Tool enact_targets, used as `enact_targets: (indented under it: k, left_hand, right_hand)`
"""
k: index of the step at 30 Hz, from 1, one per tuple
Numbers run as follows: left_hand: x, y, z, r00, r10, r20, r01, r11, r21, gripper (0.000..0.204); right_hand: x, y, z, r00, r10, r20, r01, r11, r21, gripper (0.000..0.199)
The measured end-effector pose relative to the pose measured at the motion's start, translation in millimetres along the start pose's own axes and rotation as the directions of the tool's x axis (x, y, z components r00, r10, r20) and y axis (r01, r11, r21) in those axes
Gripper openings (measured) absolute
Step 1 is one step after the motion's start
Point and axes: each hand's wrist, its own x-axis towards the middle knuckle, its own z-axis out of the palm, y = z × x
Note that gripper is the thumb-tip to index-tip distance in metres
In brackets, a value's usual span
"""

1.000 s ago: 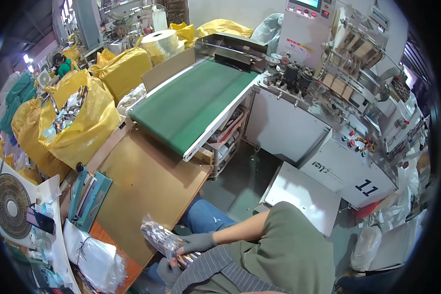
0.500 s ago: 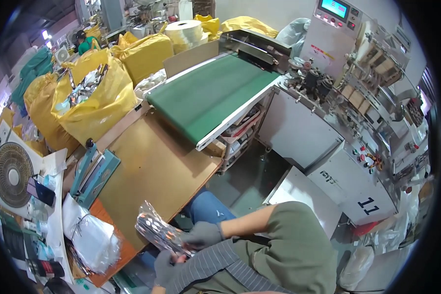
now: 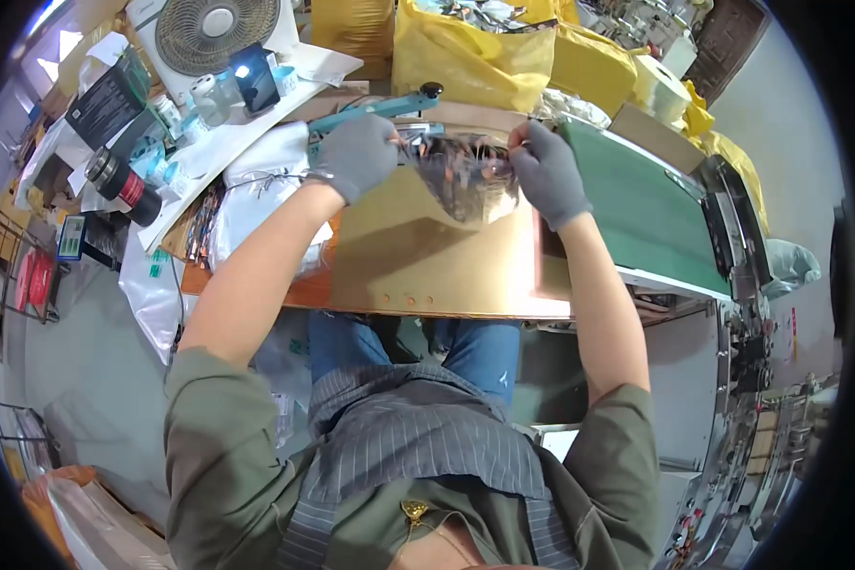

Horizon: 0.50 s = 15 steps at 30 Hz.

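Note:
Between my two hands a shiny, dark printed plastic pouch hangs stretched over the tan tabletop, its pattern smeared by motion. My left hand, in a grey glove with bare fingertips, pinches its left upper corner. The opposite upper corner is in the closed fingers of my right hand, gloved the same way. Just behind the pouch lies a teal hand-lever bag sealer, partly covered by my left hand and the pouch. Beside my left forearm is a stack of clear plastic bags.
A green conveyor belt adjoins the table's right side. Yellow sacks stand behind. On the left, a white shelf bears a fan, a phone and a dark flask.
The view has swung left toward the table. My hands have risen from near my lap to above the table and moved apart, with the pouch now spread between them.

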Motion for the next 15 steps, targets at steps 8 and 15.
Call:
enact_targets:
  k: [8, 15]
  left_hand:
    - [4.3, 26.9, -13.7, 0.994, 0.015, 0.110, -0.014, 1.000, -0.012, 0.019]
    - [-4.0, 59.2, -47.1, 0.922, 0.007, 0.386, 0.199, 0.848, -0.491, 0.023]
  right_hand:
    - [-9.4, 14.3, -12.0, 0.993, 0.107, -0.054, -0.095, 0.978, 0.185, 0.010]
    - [-16.2, -40.9, -57.3, 0.976, 0.012, -0.216, 0.020, 0.989, 0.148, 0.029]
